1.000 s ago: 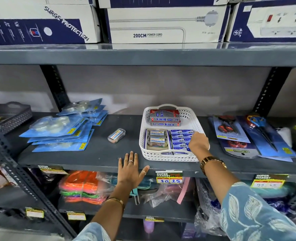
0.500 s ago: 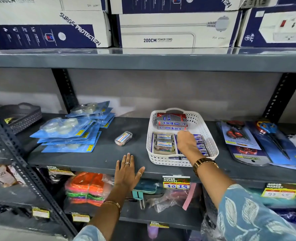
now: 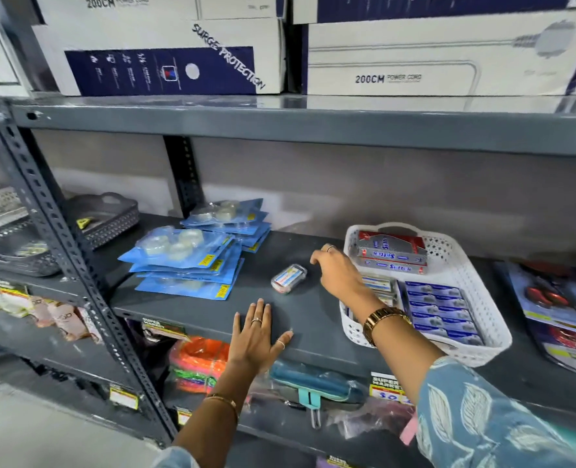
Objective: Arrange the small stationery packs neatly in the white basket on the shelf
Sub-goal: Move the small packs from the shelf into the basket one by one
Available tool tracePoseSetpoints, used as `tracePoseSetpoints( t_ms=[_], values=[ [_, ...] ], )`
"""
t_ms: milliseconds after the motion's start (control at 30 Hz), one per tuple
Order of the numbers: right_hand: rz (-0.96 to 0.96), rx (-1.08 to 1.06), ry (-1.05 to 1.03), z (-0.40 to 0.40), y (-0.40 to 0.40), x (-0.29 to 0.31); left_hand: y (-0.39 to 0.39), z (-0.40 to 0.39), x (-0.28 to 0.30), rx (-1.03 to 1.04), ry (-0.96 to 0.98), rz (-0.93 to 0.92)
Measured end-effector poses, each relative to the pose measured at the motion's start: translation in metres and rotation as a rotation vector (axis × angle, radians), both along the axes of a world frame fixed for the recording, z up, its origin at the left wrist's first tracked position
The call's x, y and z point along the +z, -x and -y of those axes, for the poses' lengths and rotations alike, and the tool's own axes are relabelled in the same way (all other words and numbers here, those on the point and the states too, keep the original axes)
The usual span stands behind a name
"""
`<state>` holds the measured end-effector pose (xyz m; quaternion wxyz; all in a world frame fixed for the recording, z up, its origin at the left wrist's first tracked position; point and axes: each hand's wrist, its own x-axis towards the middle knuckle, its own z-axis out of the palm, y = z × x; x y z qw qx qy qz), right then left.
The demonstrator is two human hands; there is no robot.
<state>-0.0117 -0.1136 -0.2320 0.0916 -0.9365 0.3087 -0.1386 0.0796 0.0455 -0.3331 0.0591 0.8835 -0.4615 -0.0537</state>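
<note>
The white basket (image 3: pixel 467 265) stands on the grey shelf (image 3: pixel 313 319), right of centre. Inside lie rows of blue small packs (image 3: pixel 438 309), red and silver boxes (image 3: pixel 393 253) at the back, and clear packs partly hidden by my arm. One small clear pack (image 3: pixel 288 278) lies alone on the shelf left of the basket. My right hand (image 3: pixel 335 265) hovers just right of that loose pack, fingers curled down, holding nothing. My left hand (image 3: pixel 258 336) lies flat on the shelf's front edge, fingers spread.
Blue blister packs of tape (image 3: pixel 185 261) are stacked on the left of the shelf. A grey basket (image 3: pixel 106 216) sits further left behind an upright post (image 3: pixel 63 248). Scissor packs (image 3: pixel 556 305) lie right of the white basket. White boxes (image 3: pixel 442 59) fill the shelf above.
My right hand has left the basket and moved left, close to the loose clear pack. The camera has swung left. My left hand stays flat on the shelf edge.
</note>
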Motion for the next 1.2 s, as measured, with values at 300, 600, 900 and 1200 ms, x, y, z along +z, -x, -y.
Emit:
tracePoseSetpoints(
  t_ms=[300,600,900,1200],
  values=[
    [-0.132,0.085,-0.057,0.001,-0.056,-0.027,-0.012,0.002,-0.003,-0.023,0.01,-0.01],
    [-0.31,0.085,-0.02,0.004,-0.063,-0.046,-0.016,0.002,-0.005,-0.021,0.043,-0.022],
    [-0.392,0.084,0.154,0.003,-0.036,-0.033,-0.005,0.009,-0.002,0.008,-0.044,-0.031],
    [-0.005,-0.124,0.063,0.009,0.029,0.004,0.037,0.025,0.001,-0.046,-0.066,-0.039]
  ],
)
